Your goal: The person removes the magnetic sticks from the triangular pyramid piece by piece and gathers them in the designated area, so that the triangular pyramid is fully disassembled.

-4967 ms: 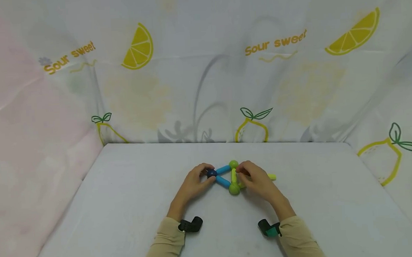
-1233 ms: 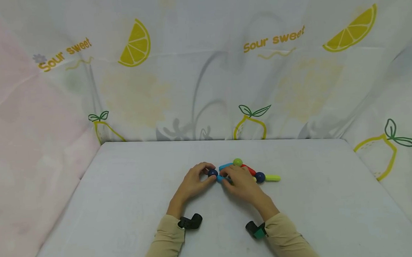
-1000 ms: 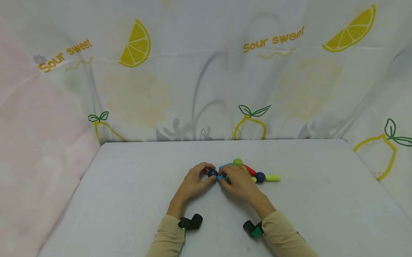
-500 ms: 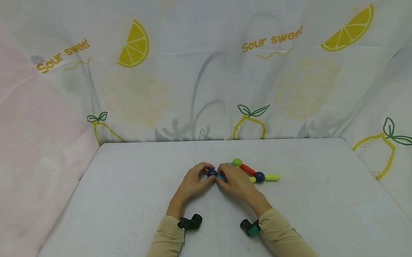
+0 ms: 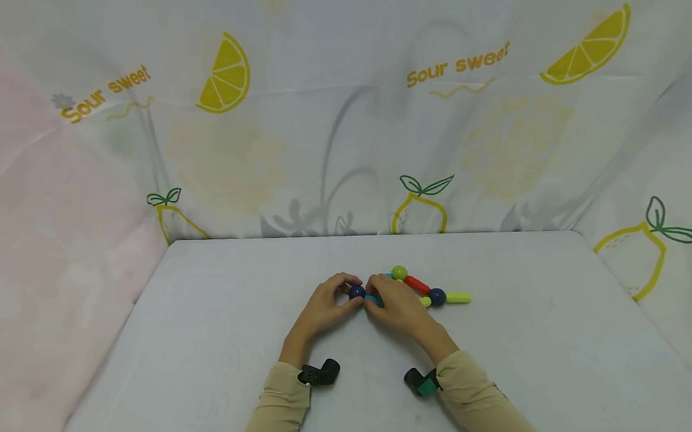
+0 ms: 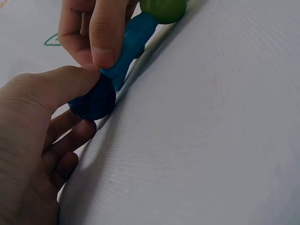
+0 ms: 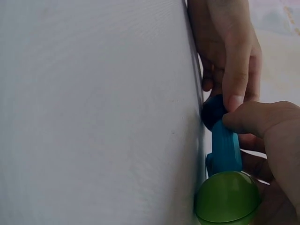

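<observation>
In the head view, a ball-and-rod construction toy lies on the white table. My left hand point(image 5: 323, 310) grips the dark blue ball point(image 5: 356, 292) at its left end, between thumb and fingers. A blue rod point(image 6: 136, 40) meets that ball in the left wrist view, and my right hand point(image 5: 402, 309) pinches it close to the ball. From the far green ball point(image 5: 399, 272), a red rod point(image 5: 417, 284) slants to a second dark blue ball point(image 5: 437, 297). The nearer green ball point(image 7: 227, 197) shows in the right wrist view; my right hand hides it in the head view.
One yellow-green rod point(image 5: 458, 298) sticks out rightward from the second dark blue ball. The white table point(image 5: 212, 353) ends at a back edge, where a lemon-printed curtain point(image 5: 317, 113) hangs. A black wrist camera point(image 5: 320, 373) sits on my left wrist.
My right hand has moved left from the yellow-green rods to the blue rod beside the left ball, uncovering the red rod and second dark blue ball. My left hand keeps its grip.
</observation>
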The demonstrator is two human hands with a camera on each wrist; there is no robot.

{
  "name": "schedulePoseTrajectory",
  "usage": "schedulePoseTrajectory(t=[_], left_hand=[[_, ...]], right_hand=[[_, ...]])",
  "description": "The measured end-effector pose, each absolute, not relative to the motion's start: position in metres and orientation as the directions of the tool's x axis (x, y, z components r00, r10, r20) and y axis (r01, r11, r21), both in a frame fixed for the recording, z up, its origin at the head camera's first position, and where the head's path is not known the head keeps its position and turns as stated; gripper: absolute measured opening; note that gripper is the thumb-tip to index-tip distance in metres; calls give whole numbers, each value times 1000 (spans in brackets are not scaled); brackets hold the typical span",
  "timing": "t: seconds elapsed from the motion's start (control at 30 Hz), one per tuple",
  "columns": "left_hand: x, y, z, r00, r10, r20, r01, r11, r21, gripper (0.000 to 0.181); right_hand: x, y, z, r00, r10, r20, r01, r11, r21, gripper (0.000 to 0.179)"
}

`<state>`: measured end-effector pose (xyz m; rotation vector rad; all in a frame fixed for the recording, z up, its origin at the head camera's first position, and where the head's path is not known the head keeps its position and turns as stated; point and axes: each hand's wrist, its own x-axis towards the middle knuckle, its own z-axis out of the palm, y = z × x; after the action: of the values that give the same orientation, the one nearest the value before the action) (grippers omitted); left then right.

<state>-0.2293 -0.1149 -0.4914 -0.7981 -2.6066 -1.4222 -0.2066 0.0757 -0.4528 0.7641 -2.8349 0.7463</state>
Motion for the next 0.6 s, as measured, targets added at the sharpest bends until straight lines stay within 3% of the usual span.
schedulePoseTrajectory(t=[0.6], left_hand=[[-227,-113,-489,-885,379,270,430,440,789,24]], right_hand=[[-204,79,-456,-860,-439,261,-510,719,-471,13]])
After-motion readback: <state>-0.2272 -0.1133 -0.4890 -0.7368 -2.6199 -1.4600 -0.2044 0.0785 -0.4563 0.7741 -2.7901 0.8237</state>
